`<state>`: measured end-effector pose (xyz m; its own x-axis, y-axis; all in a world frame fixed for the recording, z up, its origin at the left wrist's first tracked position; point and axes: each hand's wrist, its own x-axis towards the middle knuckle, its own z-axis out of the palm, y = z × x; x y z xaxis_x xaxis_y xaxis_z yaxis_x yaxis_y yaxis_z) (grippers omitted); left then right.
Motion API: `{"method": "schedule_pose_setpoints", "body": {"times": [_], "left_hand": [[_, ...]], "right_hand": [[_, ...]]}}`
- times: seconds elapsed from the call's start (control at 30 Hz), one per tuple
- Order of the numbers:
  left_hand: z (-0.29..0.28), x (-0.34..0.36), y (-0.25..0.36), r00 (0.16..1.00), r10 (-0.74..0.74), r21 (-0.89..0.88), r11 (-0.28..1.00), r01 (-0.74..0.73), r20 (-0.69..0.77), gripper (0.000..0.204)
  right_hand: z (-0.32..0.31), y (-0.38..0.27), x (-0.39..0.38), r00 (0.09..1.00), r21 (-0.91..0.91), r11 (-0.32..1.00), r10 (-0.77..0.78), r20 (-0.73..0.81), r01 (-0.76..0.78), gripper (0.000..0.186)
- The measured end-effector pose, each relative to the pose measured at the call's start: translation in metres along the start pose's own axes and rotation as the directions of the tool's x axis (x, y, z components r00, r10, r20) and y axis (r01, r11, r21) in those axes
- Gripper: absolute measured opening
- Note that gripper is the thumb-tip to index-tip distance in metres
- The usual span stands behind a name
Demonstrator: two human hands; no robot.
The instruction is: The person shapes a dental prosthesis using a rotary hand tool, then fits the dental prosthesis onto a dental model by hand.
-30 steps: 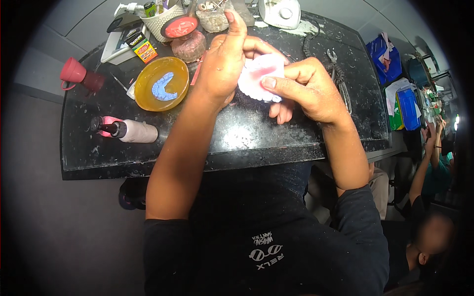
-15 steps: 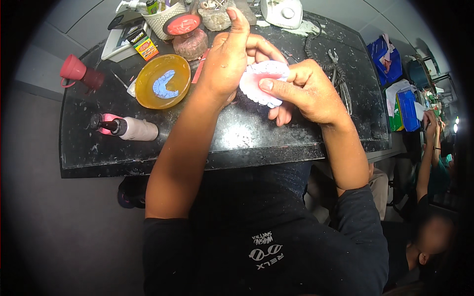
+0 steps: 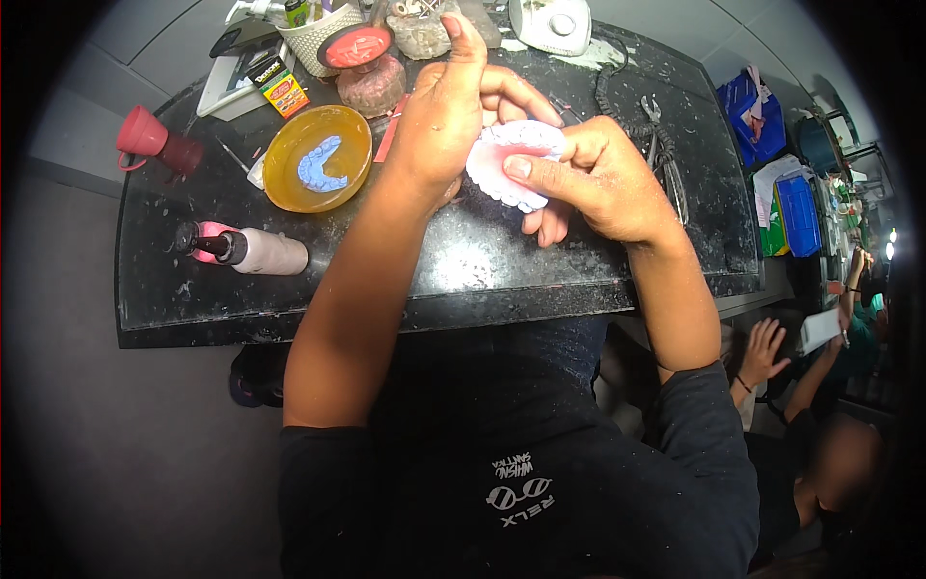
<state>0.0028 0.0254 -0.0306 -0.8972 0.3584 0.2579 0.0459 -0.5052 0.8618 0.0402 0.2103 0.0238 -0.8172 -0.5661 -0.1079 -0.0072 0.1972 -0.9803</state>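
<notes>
Above the table's middle is a whitish dental cast (image 3: 526,201) with pink wax-like material (image 3: 493,159) across its inner face. My right hand (image 3: 610,183) grips it from the right, thumb pressed on the pink face and fingers underneath. My left hand (image 3: 446,121) is against the cast's left side, its thumb pointing up and away while its fingers curve round behind. Part of those fingers is hidden by the cast. Left of my left forearm, a blue horseshoe-shaped dental cast (image 3: 321,164) lies in a yellow bowl (image 3: 279,200).
A torch-like canister (image 3: 275,252) lies at the left, near a pink mug (image 3: 142,133). Behind the bowl stand a red-topped jar (image 3: 371,89), a small box (image 3: 280,87) and a basket (image 3: 323,41). Pliers-like tools (image 3: 652,114) lie right. Another person's hand (image 3: 762,353) shows at lower right.
My hands and the cast are nearly still. At the right, the other person's arms have moved lower; a raised hand and a pale flat object now show there.
</notes>
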Motion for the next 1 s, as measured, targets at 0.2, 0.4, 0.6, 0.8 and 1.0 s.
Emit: {"method": "schedule_pose_setpoints", "body": {"times": [0.2, 0.4, 0.6, 0.8, 1.0], "left_hand": [[-0.001, -0.001, 0.001, 1.000, 0.015, 0.036, 0.999, -0.015, 0.008, 0.077], [0.004, 0.000, 0.009, 0.989, -0.118, -0.026, 0.993, 0.116, -0.094, 0.081], [0.005, 0.004, 0.020, 0.997, -0.039, 0.036, 0.998, 0.042, -0.071, 0.069], [0.003, 0.005, 0.016, 0.970, 0.218, 0.180, 0.964, -0.196, -0.109, 0.032], [0.010, 0.005, 0.011, 0.971, 0.183, 0.402, 0.909, -0.108, -0.153, 0.020]], "right_hand": [[0.001, -0.001, 0.001, 1.000, -0.007, 1.000, -0.006, 0.008, 0.006, 0.030], [0.000, 0.001, 0.002, 1.000, 0.003, 1.000, -0.026, -0.014, 0.026, 0.029], [0.002, 0.008, 0.006, 0.945, -0.023, 0.978, -0.208, -0.251, 0.209, 0.027], [0.008, 0.021, 0.019, 0.833, -0.005, 0.936, -0.317, -0.453, 0.353, 0.026], [-0.006, 0.027, 0.024, 0.912, 0.163, 0.957, -0.165, -0.376, 0.240, 0.029]]}}
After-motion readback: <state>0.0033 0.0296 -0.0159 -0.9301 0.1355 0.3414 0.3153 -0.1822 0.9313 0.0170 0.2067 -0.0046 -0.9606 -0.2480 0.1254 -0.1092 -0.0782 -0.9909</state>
